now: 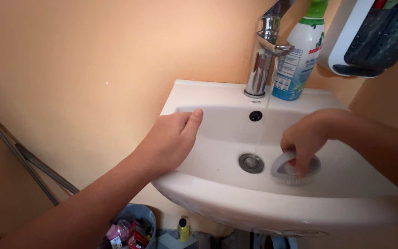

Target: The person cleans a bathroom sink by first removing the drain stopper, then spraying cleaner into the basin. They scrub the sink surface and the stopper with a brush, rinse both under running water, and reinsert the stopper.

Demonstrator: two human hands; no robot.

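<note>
A small white wall sink (217, 94) fills the middle of the view. My left hand (169, 140) grips its left rim, thumb lying along the top edge. My right hand (307, 136) reaches into the basin and holds a round white scrubbing brush (282, 171) pressed bristles-down on the basin floor, just right of the metal drain (251, 163). A thin stream of water (264, 121) runs from the chrome tap (266, 50) toward the drain.
A white cleaner bottle (300, 55) with a green top stands behind the tap. A white and dark wall holder (369, 37) hangs at upper right. Below the sink are a grey bin (134, 226) with rubbish, a small yellow bottle (183, 228) and metal poles (24, 159) leaning at left.
</note>
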